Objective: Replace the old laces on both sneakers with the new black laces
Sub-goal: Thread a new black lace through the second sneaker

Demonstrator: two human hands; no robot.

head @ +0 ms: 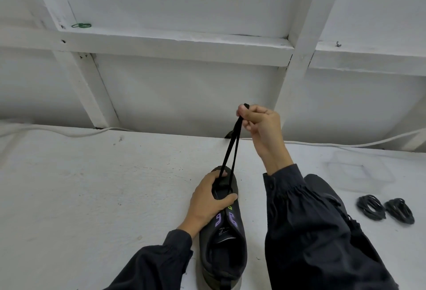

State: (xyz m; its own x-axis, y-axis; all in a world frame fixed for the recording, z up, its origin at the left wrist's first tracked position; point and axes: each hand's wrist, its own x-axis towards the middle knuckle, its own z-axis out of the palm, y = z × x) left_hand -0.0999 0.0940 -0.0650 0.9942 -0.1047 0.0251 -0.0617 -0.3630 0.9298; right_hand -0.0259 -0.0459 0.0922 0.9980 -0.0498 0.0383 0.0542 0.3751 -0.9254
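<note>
Left hand [207, 199]: grip clamped, fingers and thumb curled over the forefoot of the dark grey low-top fabric sneaker with purple eyelet tabs [227, 250]. It pins the sneaker to the white desk [92, 186], toe pointing away from me, heel at the near edge of view. The thin flat black lace [232, 151] rises from the lowest eyelets, close by my left thumb, as two taut strands that meet above the toe; the upper eyelets look bare. Right hand [260, 126]: grip closed, thumb and fingers pinching both strands together near their ends, raised above and beyond the toe. Right of my sleeve lie a crumpled clear plastic wrapper [359, 172] and, nearer me, two coiled bundles of black lace [371, 208] side by side on the desk, untouched. Judgement: as both bundles lie coiled, the lace in hand is probably the old one on its last eyelet pair, so the step is removal on the first sneaker. Next move calls for releasing one strand and drawing the other clear while the left grip holds the sneaker down. A dark shape behind my right sleeve may be the second sneaker; cannot tell.
</note>
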